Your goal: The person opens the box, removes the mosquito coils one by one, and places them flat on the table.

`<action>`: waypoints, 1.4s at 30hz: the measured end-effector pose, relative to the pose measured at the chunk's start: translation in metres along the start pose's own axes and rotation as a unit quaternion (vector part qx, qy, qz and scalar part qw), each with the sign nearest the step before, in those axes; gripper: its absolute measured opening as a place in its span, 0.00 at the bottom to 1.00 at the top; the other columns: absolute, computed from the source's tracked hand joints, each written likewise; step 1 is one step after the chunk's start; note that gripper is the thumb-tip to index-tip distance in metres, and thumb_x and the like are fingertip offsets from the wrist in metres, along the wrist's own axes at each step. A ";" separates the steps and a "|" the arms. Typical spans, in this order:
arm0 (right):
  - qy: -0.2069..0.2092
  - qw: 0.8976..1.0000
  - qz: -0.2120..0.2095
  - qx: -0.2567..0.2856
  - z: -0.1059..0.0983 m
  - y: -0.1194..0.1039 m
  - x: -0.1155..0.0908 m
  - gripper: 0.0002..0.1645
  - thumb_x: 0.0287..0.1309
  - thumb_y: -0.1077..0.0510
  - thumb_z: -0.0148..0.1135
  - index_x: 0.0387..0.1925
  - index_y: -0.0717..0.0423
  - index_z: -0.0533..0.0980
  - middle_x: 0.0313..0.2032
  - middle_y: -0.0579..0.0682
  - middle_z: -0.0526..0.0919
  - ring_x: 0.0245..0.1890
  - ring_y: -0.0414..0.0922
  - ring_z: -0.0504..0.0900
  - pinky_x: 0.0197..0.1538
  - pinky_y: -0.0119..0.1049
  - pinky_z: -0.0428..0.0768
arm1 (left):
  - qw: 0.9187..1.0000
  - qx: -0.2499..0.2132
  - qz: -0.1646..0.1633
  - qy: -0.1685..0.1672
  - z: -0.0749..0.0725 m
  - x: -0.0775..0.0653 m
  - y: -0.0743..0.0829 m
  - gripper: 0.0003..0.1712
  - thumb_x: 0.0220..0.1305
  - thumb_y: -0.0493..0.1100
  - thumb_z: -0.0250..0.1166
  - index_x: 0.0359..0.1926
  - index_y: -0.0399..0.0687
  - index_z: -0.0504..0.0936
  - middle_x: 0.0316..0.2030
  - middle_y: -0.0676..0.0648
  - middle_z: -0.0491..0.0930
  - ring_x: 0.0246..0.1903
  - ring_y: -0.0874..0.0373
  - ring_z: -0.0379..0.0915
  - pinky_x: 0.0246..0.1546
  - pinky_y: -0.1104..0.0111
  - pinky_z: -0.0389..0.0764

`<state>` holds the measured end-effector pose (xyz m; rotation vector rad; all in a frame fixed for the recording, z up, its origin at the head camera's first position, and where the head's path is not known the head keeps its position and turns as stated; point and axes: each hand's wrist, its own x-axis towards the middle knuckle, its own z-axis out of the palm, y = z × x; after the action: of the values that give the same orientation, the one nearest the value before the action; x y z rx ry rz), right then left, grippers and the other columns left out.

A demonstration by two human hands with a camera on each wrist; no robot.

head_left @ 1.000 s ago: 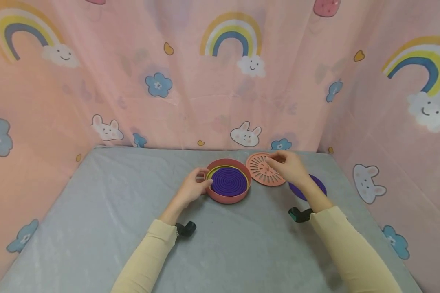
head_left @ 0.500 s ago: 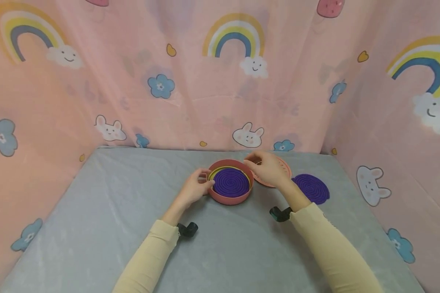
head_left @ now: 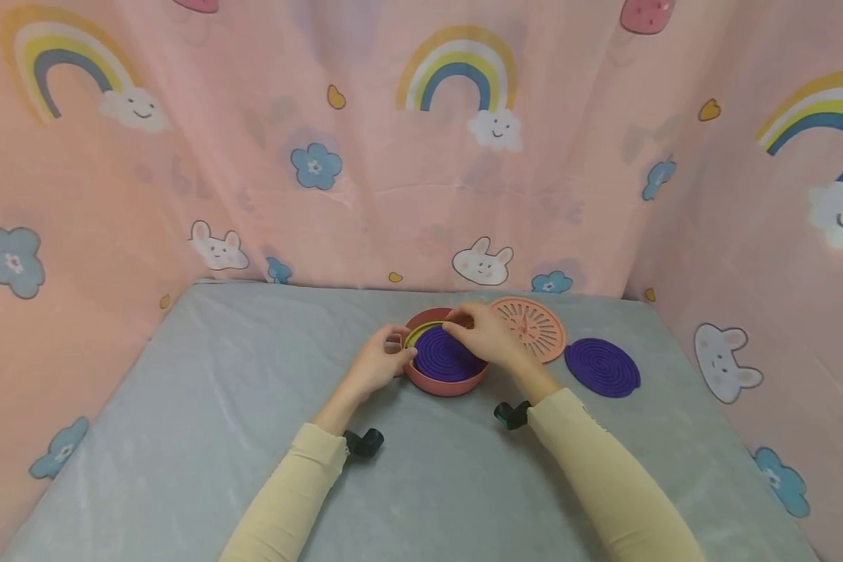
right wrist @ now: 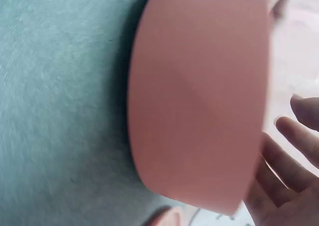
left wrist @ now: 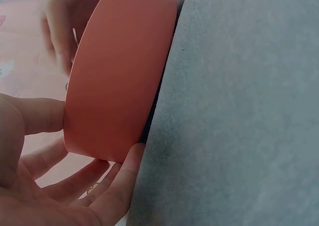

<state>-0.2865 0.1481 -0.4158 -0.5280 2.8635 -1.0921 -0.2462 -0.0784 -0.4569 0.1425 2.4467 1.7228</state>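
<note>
A round salmon-pink mosquito coil box [head_left: 441,385] sits on the table with a purple mosquito coil [head_left: 444,357] inside. Under that coil, at its upper left, shows a yellow-green rim [head_left: 416,333]. My left hand [head_left: 378,362] holds the box at its left side, thumb at the rim and fingers round the outer wall [left wrist: 122,81]. Over the box's right part reaches my right hand [head_left: 488,337], fingertips close above the purple coil. In the right wrist view its fingers [right wrist: 294,171] are loosely bent and apart, beside the box wall, with nothing visible between them.
A peach slotted lid [head_left: 539,334] lies right behind the box. To its right a second purple coil [head_left: 602,367] lies flat on the grey cloth [head_left: 267,390]. Pink printed curtains [head_left: 365,226] stand behind and at both sides.
My right hand has moved left from above the slotted lid to over the box, uncovering the lid and the second purple coil. The left hand keeps its hold on the box.
</note>
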 end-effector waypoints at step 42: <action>0.000 0.996 -0.049 -0.069 0.025 0.012 0.014 0.23 0.61 0.52 0.72 0.54 0.60 0.81 0.53 0.59 0.82 0.57 0.58 0.77 0.62 0.57 0.73 | 1.000 0.010 0.016 -0.006 0.001 -0.001 -0.002 0.23 0.72 0.43 0.65 0.65 0.46 0.75 0.64 0.38 0.72 0.62 0.42 0.73 0.48 0.57 0.84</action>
<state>-0.2993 0.1361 -0.4416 -0.6826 2.9559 -0.9108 -0.2453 -0.0781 -0.4590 0.1948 2.4675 1.7054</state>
